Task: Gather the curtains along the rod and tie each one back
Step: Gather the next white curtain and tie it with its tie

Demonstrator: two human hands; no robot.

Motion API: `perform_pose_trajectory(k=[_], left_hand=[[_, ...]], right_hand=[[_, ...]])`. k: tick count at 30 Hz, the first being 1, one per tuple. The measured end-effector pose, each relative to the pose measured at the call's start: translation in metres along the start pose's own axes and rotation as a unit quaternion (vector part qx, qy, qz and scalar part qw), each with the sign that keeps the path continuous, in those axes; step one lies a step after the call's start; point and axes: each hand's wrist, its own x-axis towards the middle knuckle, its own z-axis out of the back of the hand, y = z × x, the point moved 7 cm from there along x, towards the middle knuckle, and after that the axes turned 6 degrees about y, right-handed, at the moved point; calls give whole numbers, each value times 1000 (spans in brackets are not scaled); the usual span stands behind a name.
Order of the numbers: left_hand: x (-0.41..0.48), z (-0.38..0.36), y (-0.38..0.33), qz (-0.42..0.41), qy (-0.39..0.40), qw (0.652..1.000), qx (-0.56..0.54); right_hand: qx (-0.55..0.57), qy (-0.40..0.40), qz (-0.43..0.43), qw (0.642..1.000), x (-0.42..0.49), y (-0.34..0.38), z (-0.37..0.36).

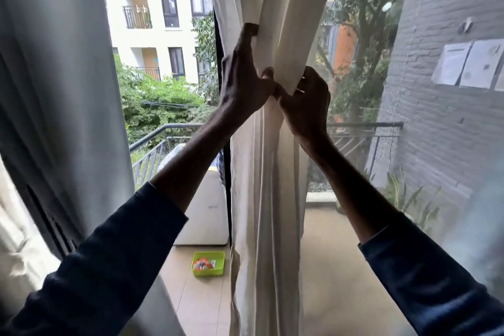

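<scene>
We see the left hand (242,84) fingers (249,31) hooked closed around the gathered white curtain (268,172); right hand (306,106) fingers (312,76) clamped on its adjoining fold.

Curtain (268,172) top — rod too — beyond frame.

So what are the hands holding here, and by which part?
Both hands grip the gathered cream curtain at its bunched middle: the left hand pinches its left folds, the right hand wraps its right side.
</scene>
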Motion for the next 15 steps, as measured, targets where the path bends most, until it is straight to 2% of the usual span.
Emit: perform_pose_trajectory(k=[5, 8, 10, 15], left_hand=[[-43, -16, 24, 41, -6, 997, -71], [-65, -31, 45, 137, 35, 986, -90], [-82, -42, 58, 175, 89, 978, -73], [-132, -65, 67, 186, 156, 970, 23]], right_hand=[[-7, 67, -49, 997, -45, -35, -8], [17, 91, -76, 993, -73, -54, -10], [41, 103, -84, 990, -91, -65, -8], [21, 113, -82, 990, -139, -90, -3]])
